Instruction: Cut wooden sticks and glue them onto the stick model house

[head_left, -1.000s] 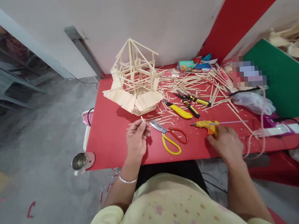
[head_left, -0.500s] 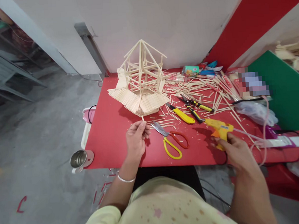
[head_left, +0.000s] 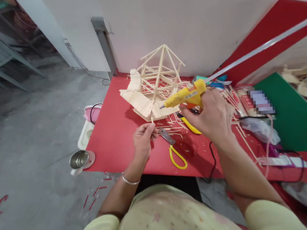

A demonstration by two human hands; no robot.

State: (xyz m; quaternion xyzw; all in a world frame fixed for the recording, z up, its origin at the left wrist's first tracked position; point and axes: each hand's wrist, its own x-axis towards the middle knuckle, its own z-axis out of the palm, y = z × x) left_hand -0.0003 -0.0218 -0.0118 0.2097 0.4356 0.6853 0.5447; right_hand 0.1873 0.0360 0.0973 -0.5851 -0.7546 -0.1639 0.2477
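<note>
Between thumb and fingers, my left hand [head_left: 144, 138] pinches a short wooden stick [head_left: 152, 119] near the front edge of a stick-built house model [head_left: 139, 101]. My right hand [head_left: 216, 116] is wrapped round a yellow hot glue gun [head_left: 185, 96], raised over the right part of the model. The gun's metal nozzle points left, above the slatted panel; I cannot tell whether it touches. A clear glue stick [head_left: 259, 48] juts from the back of the gun. The model has an open frame on top and slatted panels round its base.
Scissors [head_left: 178, 157] and a yellow utility knife [head_left: 191, 125] lie on the red table [head_left: 110, 132]. Loose sticks spread behind and right of the model. A metal cup [head_left: 80, 160] is by the left edge. A green board [head_left: 287, 116] and plastic bag [head_left: 259, 127] stand right.
My right hand has lifted the glue gun from the table's right front and carried it left and forward over the model. My left hand keeps its pinch on the stick.
</note>
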